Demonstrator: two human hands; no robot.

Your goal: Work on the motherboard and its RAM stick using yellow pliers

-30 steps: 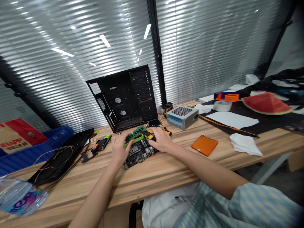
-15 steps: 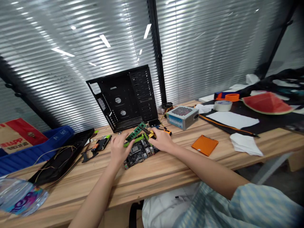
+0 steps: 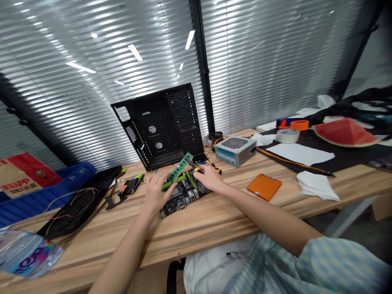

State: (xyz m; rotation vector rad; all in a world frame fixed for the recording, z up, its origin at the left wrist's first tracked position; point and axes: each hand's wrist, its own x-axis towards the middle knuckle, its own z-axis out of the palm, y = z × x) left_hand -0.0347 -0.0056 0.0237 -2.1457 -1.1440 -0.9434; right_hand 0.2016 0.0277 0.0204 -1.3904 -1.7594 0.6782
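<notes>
My left hand (image 3: 156, 190) is curled over the left side of a dark motherboard (image 3: 174, 200), its thumb near the bright green slots. What its fingertips touch is partly hidden. A green memory stick (image 3: 180, 168) slants above the board, its lower end close to my left fingers. In my right hand (image 3: 210, 177) are pliers with yellow-and-black grips (image 3: 198, 169). Their dark jaws reach the upper part of the memory stick; whether they clamp it is too small to tell.
Behind the board stands an open black computer case (image 3: 162, 130). A power supply (image 3: 235, 151) and an orange plate (image 3: 264, 187) lie to the right, near paper, tape (image 3: 288, 136) and a watermelon slice (image 3: 346, 132). Leftward are a blue bin (image 3: 70, 183) and a plastic bottle (image 3: 29, 253).
The memory stick has moved up and right and now slants more steeply. My right hand has shifted slightly right with the pliers. My left hand has moved a little to the right.
</notes>
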